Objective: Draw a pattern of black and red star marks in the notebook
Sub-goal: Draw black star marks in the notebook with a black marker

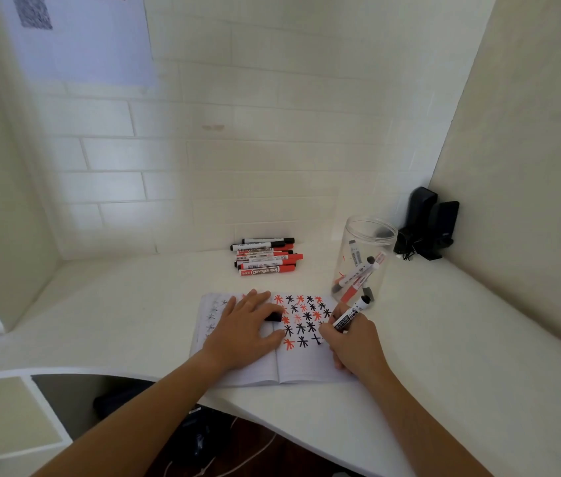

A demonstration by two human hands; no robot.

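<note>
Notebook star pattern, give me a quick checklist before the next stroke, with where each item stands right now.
1. Notebook lying open and flat on the desk: ok.
2. Left hand pressing the page down: ok.
3. Right hand gripping the black marker: ok.
4. Tip on the unfinished black mark in the bottom row: cannot tell, fingers hide it.
5. Black cap kept under the left fingers: ok.
6. Red markers in the pile for later stars: ok.

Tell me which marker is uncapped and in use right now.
The black marker gripped in the right hand, tip on the notebook; the others lie piled or sit in the jar.
</note>
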